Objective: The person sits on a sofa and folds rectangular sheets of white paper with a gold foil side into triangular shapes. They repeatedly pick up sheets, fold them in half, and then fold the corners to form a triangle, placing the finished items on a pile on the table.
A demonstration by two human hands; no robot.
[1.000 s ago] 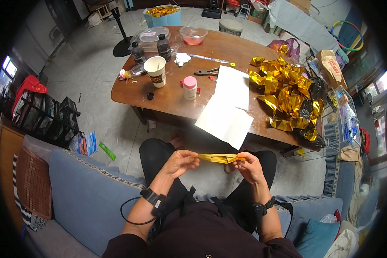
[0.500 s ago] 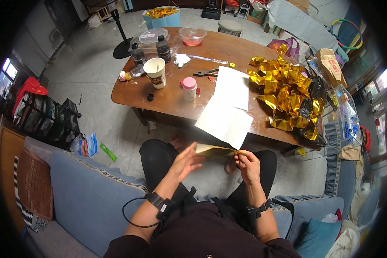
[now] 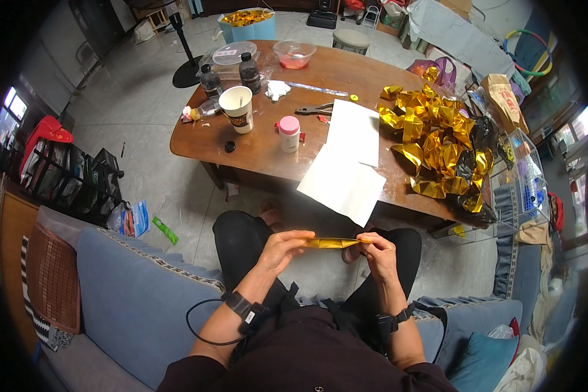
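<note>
Between my two hands a narrow strip of folded gold foil paper (image 3: 333, 243) is stretched level above my lap. My left hand (image 3: 282, 251) pinches its left end, and my right hand (image 3: 377, 253) pinches the right end. Just beyond, white paper sheets (image 3: 342, 186) overhang the near edge of the wooden table (image 3: 242, 171). On the table's right side lies a heap of folded gold foil pieces (image 3: 431, 130), partly on black plastic.
On the table stand a pink-capped white bottle (image 3: 289, 135), a paper cup (image 3: 238, 110), dark bottles (image 3: 249, 73), pliers (image 3: 315, 110) and a clear bowl (image 3: 294, 55). Behind it is a blue container of gold foil (image 3: 247, 27). A blue sofa (image 3: 134, 297) surrounds me.
My left hand has moved right and closed on the foil paper's left end. The paper now shows its gold side as a narrow strip; before, a paler face showed.
</note>
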